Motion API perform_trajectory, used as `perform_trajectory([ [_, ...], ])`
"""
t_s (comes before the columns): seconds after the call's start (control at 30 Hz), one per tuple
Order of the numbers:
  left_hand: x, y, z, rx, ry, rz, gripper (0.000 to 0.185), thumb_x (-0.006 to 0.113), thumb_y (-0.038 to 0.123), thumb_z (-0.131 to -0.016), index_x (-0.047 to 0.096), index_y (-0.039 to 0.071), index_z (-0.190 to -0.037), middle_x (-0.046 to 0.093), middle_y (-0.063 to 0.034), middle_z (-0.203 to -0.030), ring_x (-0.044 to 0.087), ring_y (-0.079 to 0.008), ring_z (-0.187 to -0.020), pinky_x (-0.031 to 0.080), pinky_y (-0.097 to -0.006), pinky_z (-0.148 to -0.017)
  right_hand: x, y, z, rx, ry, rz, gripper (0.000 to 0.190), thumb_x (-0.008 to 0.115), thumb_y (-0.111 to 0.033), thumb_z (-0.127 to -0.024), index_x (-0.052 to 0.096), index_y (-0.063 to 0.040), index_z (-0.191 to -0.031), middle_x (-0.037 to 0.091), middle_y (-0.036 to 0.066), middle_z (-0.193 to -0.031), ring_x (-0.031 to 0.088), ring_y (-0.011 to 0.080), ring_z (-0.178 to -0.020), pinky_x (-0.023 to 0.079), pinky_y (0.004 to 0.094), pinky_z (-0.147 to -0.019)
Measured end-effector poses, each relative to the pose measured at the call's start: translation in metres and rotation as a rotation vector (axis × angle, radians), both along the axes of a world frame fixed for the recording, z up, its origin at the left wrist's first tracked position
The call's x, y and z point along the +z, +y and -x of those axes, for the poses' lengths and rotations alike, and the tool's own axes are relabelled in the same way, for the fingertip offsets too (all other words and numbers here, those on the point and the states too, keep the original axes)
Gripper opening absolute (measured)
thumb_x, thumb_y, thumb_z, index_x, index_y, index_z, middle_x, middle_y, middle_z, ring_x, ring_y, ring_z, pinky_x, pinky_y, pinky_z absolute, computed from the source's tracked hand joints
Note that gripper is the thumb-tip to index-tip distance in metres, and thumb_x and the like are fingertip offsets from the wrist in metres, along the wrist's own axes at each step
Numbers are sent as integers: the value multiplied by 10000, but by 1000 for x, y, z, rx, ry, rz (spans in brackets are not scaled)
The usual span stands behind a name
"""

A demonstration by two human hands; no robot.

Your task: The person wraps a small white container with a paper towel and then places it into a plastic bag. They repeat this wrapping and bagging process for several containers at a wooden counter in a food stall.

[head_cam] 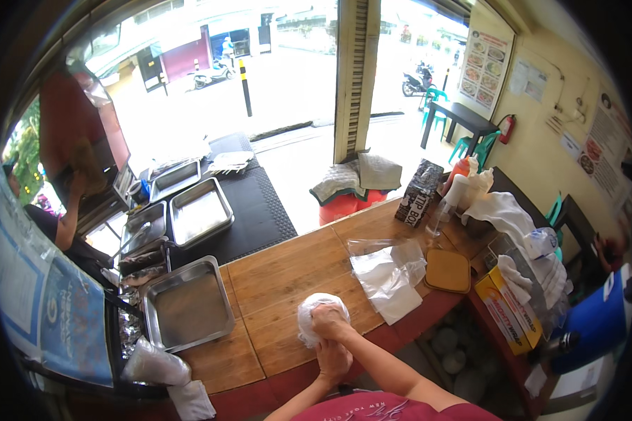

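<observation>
A round white plastic bundle (308, 314) rests on the wooden counter (279, 294), close to its front edge. My right hand (331, 321) lies over the top of it with the fingers curled into the plastic. Below the right wrist, my left hand (334, 362) grips the near side of the bundle; its fingertips are partly hidden. What the bundle contains cannot be seen. To its right lie white sheets and clear plastic bags (392, 279), beside a tan square board or lid (447, 271).
Steel trays (187, 305) stand at left near a rolled plastic pack (155, 363). A tip box (420, 194), a spray bottle (450, 200) and sauce bottles (476, 184) stand at the far right. A cling-wrap box (508, 310) lies right. Another person (66, 231) works at left.
</observation>
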State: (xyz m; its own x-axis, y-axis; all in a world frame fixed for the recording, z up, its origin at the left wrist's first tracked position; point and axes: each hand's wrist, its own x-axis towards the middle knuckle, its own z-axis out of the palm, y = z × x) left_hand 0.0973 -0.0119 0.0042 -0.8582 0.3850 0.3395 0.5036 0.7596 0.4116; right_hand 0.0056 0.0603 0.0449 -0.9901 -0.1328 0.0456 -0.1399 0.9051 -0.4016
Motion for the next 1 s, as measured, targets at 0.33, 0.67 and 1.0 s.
perform_trajectory([
  [0.33, -11, 20, 10, -40, -116, -332, 574, 604, 281, -793, 424, 5, -1263, 482, -202, -1220, 434, -376, -1147, 322, -470, -974, -2, -3, 3, -25, 41, -50, 215, 520, -156, -700, 693, -28, -702, 650, 227, -729, 663, 361, -702, 520, 444, -659],
  [0.67, -84, 22, 20, -200, -64, -40, 539, 485, 239, -893, 347, -5, -1353, 435, -188, -1325, 372, -326, -1270, 284, -433, -1059, -4, -3, 4, -55, 71, -9, 214, 516, -149, -716, 683, -17, -706, 649, 238, -741, 663, 369, -699, 523, 450, -666],
  [1.0, -30, 35, 7, -56, -422, -380, 499, 568, 252, -848, 404, 11, -1254, 470, -199, -1203, 408, -319, -1179, 333, -413, -987, -5, -4, 3, -34, 94, 21, 200, 513, -123, -719, 674, -6, -700, 649, 239, -741, 661, 379, -702, 523, 453, -668],
])
